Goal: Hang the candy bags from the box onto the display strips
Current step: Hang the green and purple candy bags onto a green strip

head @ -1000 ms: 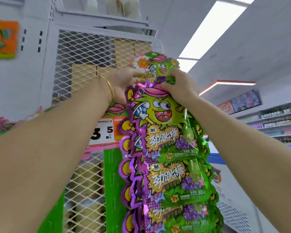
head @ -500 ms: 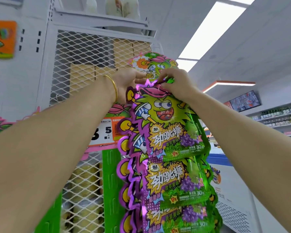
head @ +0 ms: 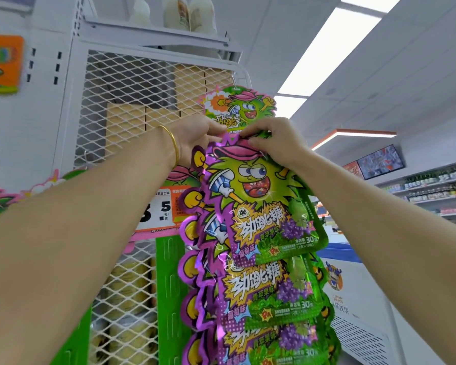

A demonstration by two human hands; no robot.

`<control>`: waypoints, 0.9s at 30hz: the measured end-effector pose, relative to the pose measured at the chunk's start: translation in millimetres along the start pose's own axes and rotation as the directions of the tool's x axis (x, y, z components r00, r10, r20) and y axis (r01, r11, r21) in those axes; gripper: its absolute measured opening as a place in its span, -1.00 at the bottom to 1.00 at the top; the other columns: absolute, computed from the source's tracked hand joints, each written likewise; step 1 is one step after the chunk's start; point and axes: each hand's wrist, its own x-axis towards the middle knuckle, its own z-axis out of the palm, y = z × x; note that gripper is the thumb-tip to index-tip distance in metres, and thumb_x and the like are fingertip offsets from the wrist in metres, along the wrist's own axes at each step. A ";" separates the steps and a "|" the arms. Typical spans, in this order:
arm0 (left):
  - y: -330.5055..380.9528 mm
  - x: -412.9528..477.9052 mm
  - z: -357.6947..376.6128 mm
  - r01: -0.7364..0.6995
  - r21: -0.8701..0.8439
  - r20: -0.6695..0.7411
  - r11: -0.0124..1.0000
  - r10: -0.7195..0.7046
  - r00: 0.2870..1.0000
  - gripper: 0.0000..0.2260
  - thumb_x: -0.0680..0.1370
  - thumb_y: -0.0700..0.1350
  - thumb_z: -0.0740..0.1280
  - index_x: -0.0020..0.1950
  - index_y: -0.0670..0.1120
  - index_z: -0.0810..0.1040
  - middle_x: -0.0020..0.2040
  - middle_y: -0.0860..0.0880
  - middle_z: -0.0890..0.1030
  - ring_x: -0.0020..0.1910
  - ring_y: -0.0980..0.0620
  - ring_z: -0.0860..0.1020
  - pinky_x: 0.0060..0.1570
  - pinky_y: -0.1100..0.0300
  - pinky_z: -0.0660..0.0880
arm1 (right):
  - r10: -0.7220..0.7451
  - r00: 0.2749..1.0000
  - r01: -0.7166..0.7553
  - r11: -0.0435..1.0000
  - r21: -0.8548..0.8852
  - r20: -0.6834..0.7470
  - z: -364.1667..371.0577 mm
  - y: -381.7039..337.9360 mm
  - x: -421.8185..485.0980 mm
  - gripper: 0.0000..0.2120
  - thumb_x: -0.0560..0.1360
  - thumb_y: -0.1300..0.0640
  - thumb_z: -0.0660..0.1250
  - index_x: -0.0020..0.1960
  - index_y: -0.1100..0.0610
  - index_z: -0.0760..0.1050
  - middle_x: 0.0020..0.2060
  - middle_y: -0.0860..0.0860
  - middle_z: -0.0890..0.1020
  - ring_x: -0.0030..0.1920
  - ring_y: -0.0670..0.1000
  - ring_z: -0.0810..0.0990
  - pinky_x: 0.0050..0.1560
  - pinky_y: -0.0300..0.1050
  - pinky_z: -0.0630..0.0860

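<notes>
Reaching up and forward, both bare forearms converging at the head of a hanging column of candy bags. Left hand, with a thin gold bangle at the wrist, curled behind the upper left edge of the topmost candy bag, grip closed on that edge though the fingertips are hidden by the foil. Right hand bent at the knuckles, thumb and fingers pinching the bag's top tab, grip clenched on the glossy film.

Held just under a die-cut header card, green and pink, printed with a spiky cartoon character and hung from a small metal hook against the white wire mesh panel. Shaped like that same character, rimmed in crinkled purple foil with a green lower panel, grape artwork and bold yellow lettering. Overlapping more identical bags stacked below, the lowest cut off by the bottom of the view; display strip itself covered by the bags and not made out.

Partly masked by the left forearm, a white and orange price tag, only "5" fully readable. Blurred beyond the right arm, store shelves and a wall screen, contents too small to identify.
</notes>
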 end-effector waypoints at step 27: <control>4.4 -5.3 12.1 -0.028 -0.084 -0.084 0.996 0.021 0.996 -0.68 0.56 -0.23 0.21 0.31 -0.25 0.39 0.31 -0.26 0.46 0.28 -0.20 0.47 0.28 -0.11 0.41 | -0.016 0.996 0.027 0.992 -0.127 0.084 -8.8 -0.8 -6.4 -0.86 0.44 0.06 0.41 -0.04 -0.14 0.57 0.01 -0.17 0.61 0.05 -0.04 0.55 0.07 0.05 0.51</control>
